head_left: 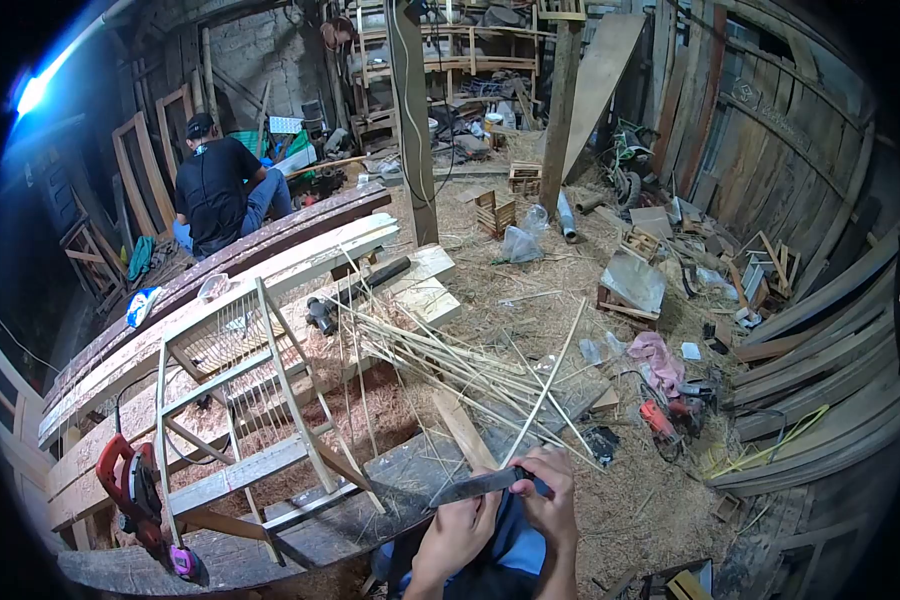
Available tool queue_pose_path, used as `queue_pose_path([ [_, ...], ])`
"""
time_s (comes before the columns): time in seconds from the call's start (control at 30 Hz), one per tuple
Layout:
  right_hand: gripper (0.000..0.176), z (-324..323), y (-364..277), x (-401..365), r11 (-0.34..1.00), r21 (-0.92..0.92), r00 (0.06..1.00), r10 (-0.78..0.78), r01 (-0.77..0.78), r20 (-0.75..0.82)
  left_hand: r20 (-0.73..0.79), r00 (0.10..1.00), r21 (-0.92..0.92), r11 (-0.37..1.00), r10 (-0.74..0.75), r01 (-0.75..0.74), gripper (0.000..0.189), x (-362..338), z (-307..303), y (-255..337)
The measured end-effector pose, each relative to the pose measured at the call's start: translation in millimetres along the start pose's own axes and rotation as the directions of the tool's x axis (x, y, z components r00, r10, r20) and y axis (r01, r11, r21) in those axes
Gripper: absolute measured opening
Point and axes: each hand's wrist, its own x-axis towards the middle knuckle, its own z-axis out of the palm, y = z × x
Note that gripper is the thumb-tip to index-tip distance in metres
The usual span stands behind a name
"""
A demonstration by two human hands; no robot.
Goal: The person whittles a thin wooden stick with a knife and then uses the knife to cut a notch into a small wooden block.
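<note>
At the bottom middle, my right hand (550,492) is closed round the handle end of a dark, flat-bladed knife (473,487). The blade points left, lying across the top of my left hand (460,535). My left hand's fingers are closed just under the blade; what they grip is partly hidden. A long thin wooden stick (548,382) slopes down from the upper right to the blade between my hands. A flat pale slat (462,428) also runs down towards them. Just beyond lies a loose bundle of thin sticks (440,355) on the bench.
A slatted wooden frame (288,400) stands on the plank bench (350,510). Left are a red circular saw (130,485) and purple tape measure (183,560). A hammer (322,315) lies behind. A red power tool (660,418) rests on the shavings-covered floor. Another person (217,190) sits at back left.
</note>
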Motion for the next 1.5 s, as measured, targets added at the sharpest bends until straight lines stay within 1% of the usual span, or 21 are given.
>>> queue_pose_path([
  [0.07,0.038,1.7,6.8,-3.4,1.000,0.016,1.000,0.002,-0.002,-0.018,-0.018,0.999,-0.013,0.999,0.031,-0.031,0.010,-1.1,-0.2,3.8],
  [0.13,0.040,-2.6,8.4,-2.8,0.999,-0.035,0.999,0.027,-0.029,-0.035,-0.068,0.997,0.159,0.986,-0.033,0.043,0.013,-2.6,-3.1,10.9],
  [0.17,0.042,-5.1,9.4,-2.2,0.995,-0.085,0.997,0.052,-0.057,-0.052,-0.065,0.997,0.161,0.986,-0.029,0.039,0.013,-1.9,-3.5,9.3],
  [0.23,0.043,-10.7,15.0,-4.9,0.992,-0.100,0.996,0.069,-0.074,-0.053,-0.105,0.980,0.136,0.973,-0.171,0.184,0.023,-3.6,-2.8,-0.3],
  [0.3,0.045,-14.9,17.8,-1.6,0.986,-0.130,0.994,0.094,-0.099,-0.049,-0.147,0.979,0.149,0.976,-0.140,0.162,0.026,-4.4,-2.6,-6.3],
  [0.37,0.045,-17.9,9.6,1.8,0.982,-0.153,0.994,0.107,-0.108,-0.015,-0.131,0.967,0.075,0.970,-0.220,0.230,0.025,-3.5,-6.4,-1.5],
  [0.4,0.046,-17.6,5.0,3.3,0.988,-0.113,0.994,0.111,-0.108,0.018,-0.129,0.966,0.075,0.969,-0.223,0.234,0.025,-4.5,-5.4,-2.8],
  [0.47,0.045,-13.1,-0.3,1.4,0.995,-0.040,0.992,0.095,-0.092,0.085,-0.034,0.946,-0.316,0.902,-0.322,0.295,0.022,-4.8,-2.3,-7.5],
  [0.5,0.045,-9.0,-5.2,1.8,0.995,-0.038,0.992,0.094,-0.091,0.085,-0.036,0.946,-0.315,0.902,-0.322,0.295,0.022,-4.6,-0.5,-8.7],
  [0.57,0.042,-2.2,-19.9,4.2,0.991,0.031,0.991,0.125,-0.127,0.051,0.062,0.938,-0.500,0.802,-0.342,0.326,0.019,-4.6,2.6,-10.2],
  [0.6,0.038,-1.9,-26.4,7.7,0.995,0.008,0.995,0.097,-0.097,0.033,0.097,0.934,-0.577,0.746,-0.343,0.334,0.016,-5.3,1.2,-10.2],
  [0.73,0.035,-6.7,-32.9,12.6,0.995,-0.088,0.997,0.054,-0.049,0.056,0.053,0.964,-0.510,0.823,-0.260,0.250,0.016,-3.0,-1.0,-11.1],
  [0.8,0.050,-7.6,-33.8,12.2,0.995,-0.070,0.997,0.074,-0.072,0.032,0.097,0.946,-0.588,0.749,-0.310,0.306,0.015,-4.0,2.1,-11.9],
  [0.9,0.048,-10.2,-40.1,14.3,0.995,-0.052,0.996,0.089,-0.088,0.019,0.071,0.961,-0.624,0.740,-0.268,0.252,0.015,-1.5,6.5,-13.6],
  [1.0,0.046,-9.8,-38.4,13.3,0.991,-0.101,0.996,0.086,-0.084,0.018,0.106,0.951,-0.584,0.755,-0.292,0.297,0.014,-1.2,4.6,-13.6],
  [1.13,0.047,-10.8,-36.8,13.5,0.993,-0.077,0.995,0.089,-0.087,0.033,0.078,0.962,-0.573,0.778,-0.260,0.257,0.015,-1.7,5.2,-14.1],
  [1.2,0.027,-12.0,-36.9,14.2,0.993,-0.114,0.999,0.045,-0.041,0.026,0.050,0.964,-0.508,0.824,-0.261,0.250,0.015,-1.0,5.5,-14.9],
  [1.33,0.026,-12.7,-34.9,13.3,0.991,-0.124,0.998,0.047,-0.043,0.029,0.030,0.967,-0.474,0.849,-0.252,0.235,0.014,0.7,7.3,-14.4],
  [1.43,0.027,-13.0,-35.5,14.1,0.992,-0.117,0.999,0.046,-0.045,0.012,0.005,0.966,-0.529,0.819,-0.259,0.222,0.016,2.1,8.5,-11.5],
  [1.47,0.027,-14.0,-35.3,15.2,0.986,-0.167,1.000,0.026,-0.024,0.011,-0.066,0.982,-0.335,0.931,-0.175,0.143,0.017,4.1,7.7,-10.2],
  [1.5,0.028,-14.7,-35.2,15.7,0.976,-0.217,1.000,0.007,-0.004,0.011,-0.118,0.990,-0.120,0.991,-0.077,0.063,0.018,6.0,6.7,-8.7],
])
